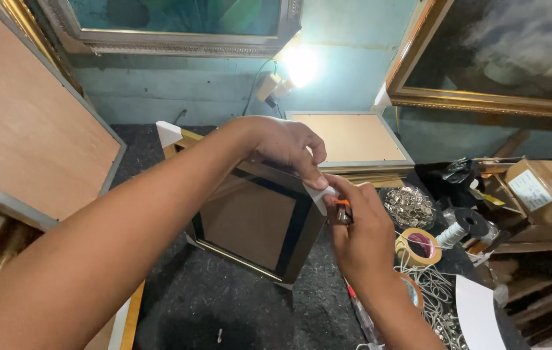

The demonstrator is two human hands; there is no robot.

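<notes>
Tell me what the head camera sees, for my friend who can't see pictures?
Two bare hands work at the corner of a small gold-edged picture frame: the left hand presses a white corner protector while the right hand pinches a small orange-tipped tool. A tape roll and larger frames sit around the dark worktable.

**Colours and patterns on the bench**

Small frame (pixel 253 217) – gold outer edge, black inner band, brown glossy centre. White corner protectors are seen on it: one at the far corner (pixel 168 133), one at the near corner (pixel 320 194), where an orange-tipped tool (pixel 342 206) is noted. Worktop (pixel 224 304) – dark grey, speckled. Backing boards (pixel 29 123) are plain tan with grey edging. Wall (pixel 347 58) is pale teal. Large frame (pixel 483 100) – ornate gold moulding, dark cloudy picture. Tape roll (pixel 419 246) is tan with a pinkish core. Cord (pixel 435 288) is off-white. Cardboard box (pixel 548 188) is brown with a white label.
</notes>
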